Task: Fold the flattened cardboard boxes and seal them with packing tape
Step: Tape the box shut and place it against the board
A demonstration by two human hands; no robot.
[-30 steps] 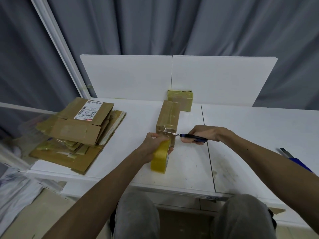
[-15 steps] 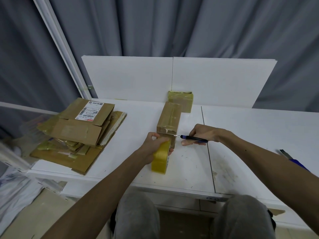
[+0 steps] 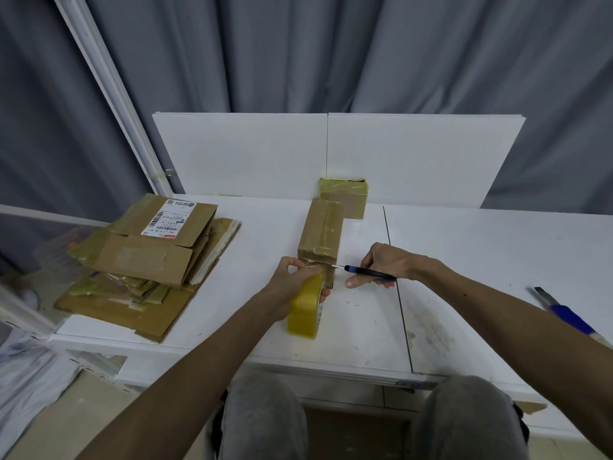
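The brown box (image 3: 320,230) is wrapped in glossy tape. The tape roll (image 3: 304,312) is gripped by curled fingers of the left hand (image 3: 292,277); the knife (image 3: 368,273) is gripped by those of the right hand (image 3: 386,262).

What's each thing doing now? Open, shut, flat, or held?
Long brown cardboard box: folded, taped shut.
Yellow packing tape roll: gripped by left hand, strip stretched to that box.
Thin blue-handled knife: held by right hand, blade at the strip.
Small taped cardboard box at back: closed.
Pile of brown cardboard sheets: flat, unfolded.
Blue utility knife, far right: lying untouched.
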